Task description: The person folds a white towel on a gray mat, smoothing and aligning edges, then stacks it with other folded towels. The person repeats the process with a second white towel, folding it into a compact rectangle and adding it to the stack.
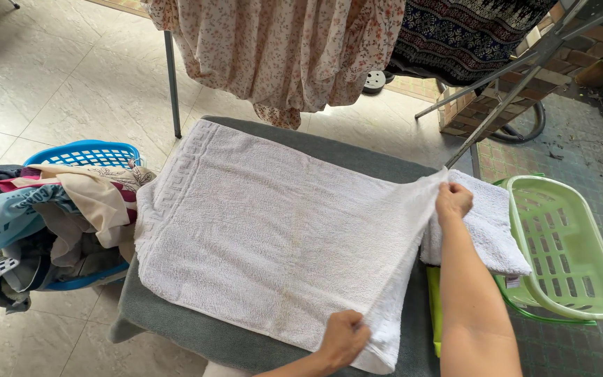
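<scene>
A white towel [266, 230] lies spread over a grey padded surface [357, 150]. My right hand [453, 202] pinches the towel's far right corner and lifts it a little. My left hand [344, 338] grips the towel's near right corner at the front edge. A second, folded white towel [490, 227] lies just right of my right hand, partly over the surface's edge.
A blue basket [88, 155] heaped with mixed clothes stands at the left. A light green basket [567, 244] with nothing in it sits at the right. Floral and dark patterned garments hang on a metal drying rack [172, 84] behind. The floor is tiled.
</scene>
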